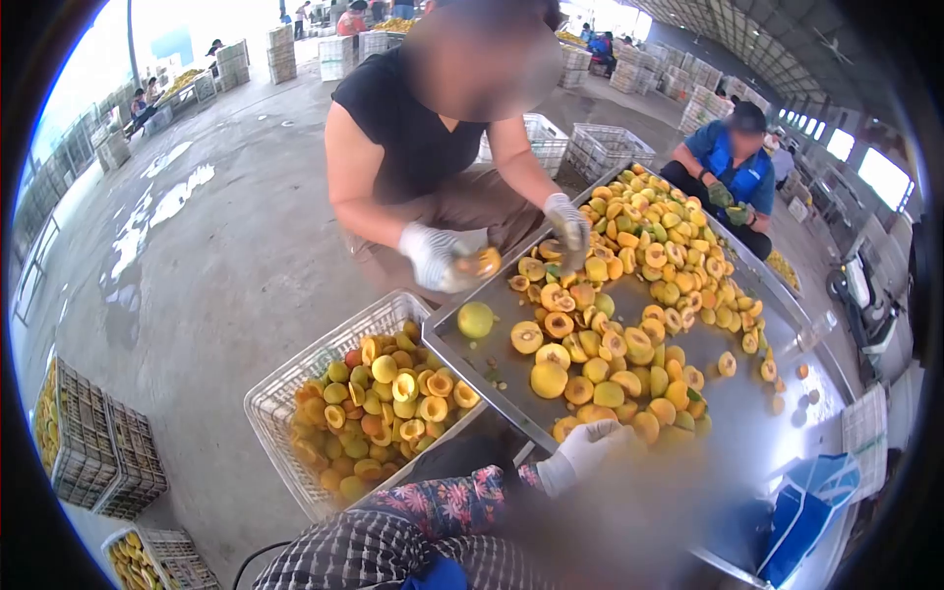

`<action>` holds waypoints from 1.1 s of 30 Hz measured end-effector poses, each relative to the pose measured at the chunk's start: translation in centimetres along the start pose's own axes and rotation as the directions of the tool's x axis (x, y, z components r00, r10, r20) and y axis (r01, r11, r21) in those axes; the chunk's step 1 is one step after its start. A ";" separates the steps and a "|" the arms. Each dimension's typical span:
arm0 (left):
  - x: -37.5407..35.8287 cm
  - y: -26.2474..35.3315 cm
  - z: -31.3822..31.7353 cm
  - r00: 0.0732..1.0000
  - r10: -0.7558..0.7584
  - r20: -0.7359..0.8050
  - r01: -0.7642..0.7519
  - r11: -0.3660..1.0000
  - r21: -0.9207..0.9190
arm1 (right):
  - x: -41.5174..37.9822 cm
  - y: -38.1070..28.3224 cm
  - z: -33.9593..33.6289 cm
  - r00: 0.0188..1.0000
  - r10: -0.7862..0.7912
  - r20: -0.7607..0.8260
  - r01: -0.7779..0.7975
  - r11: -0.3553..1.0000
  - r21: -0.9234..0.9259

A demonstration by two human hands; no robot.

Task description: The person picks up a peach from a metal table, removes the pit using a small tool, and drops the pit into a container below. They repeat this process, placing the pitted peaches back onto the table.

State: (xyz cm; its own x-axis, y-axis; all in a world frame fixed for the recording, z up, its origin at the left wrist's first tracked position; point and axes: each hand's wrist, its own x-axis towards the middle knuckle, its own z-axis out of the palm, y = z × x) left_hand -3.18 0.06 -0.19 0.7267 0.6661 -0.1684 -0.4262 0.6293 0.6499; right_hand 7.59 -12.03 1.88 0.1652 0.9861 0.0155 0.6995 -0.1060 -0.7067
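Observation:
My left hand (586,456), in a white glove below a floral sleeve, is at the near edge of a metal tray table (506,388). It is beside a pile of halved yellow fruit (629,379), which look like peaches or apricots, some with brown pits. A blurred patch covers its fingertips, so I cannot see what they hold. My right hand does not show; the same blur covers that area. A whole greenish-yellow fruit (475,320) lies at the tray's left corner.
A white plastic crate (280,393) of fruit halves stands left of the tray. Across from me, a person in black (413,128) holds a fruit half (485,262) in gloved hands. Another person in blue (723,162) sits beyond. Crates (84,433) are stacked left; a blue bag (806,511) lies right.

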 end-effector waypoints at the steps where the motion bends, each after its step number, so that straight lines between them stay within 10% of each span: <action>1: -0.6 1.0 0.4 1.000 -0.029 0.004 0.029 0.999 -0.037 | 0.1 0.5 0.7 0.998 -0.040 -0.043 0.039 0.999 -0.031; 6: 0.1 0.5 -0.6 0.970 0.221 0.103 -0.238 0.950 0.202 | -0.1 2.2 2.3 0.998 0.022 0.050 -0.032 0.981 0.194; 8: 0.6 1.2 -1.4 0.993 0.007 0.115 -0.009 1.000 0.014 | -0.3 3.8 3.1 0.990 0.082 0.119 -0.125 0.899 0.421; 12: 0.9 1.2 -1.4 0.994 -0.010 0.107 -0.005 0.989 0.145 | -0.5 1.3 3.4 0.985 -0.146 -0.095 0.141 0.989 -0.053; 19: 0.4 1.5 -0.8 0.988 -0.096 0.119 0.111 0.986 -0.124 | -0.8 2.9 2.8 0.973 0.142 0.184 -0.201 0.913 0.355; 22: 0.5 0.1 -0.5 0.994 0.020 0.111 0.003 0.980 -0.201 | -1.3 1.4 3.1 0.978 -0.173 -0.116 0.170 0.985 -0.030; 27: 0.9 -0.9 -1.3 0.994 -0.096 0.043 0.105 0.931 -0.348 | -1.1 0.2 3.2 1.000 -0.002 -0.027 0.006 0.987 0.163; 33: 0.2 -0.8 0.4 0.986 -0.061 -0.153 0.059 0.998 -0.023 | -2.0 0.1 3.1 0.998 0.013 -0.055 -0.007 0.993 0.118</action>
State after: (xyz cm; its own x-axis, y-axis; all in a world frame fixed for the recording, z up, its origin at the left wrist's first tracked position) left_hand -2.44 -0.48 -0.44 0.6606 0.6795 -0.3192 -0.3951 0.6762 0.6218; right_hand 5.17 -13.65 -0.47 0.2124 0.9762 0.0447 0.6114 -0.0970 -0.7853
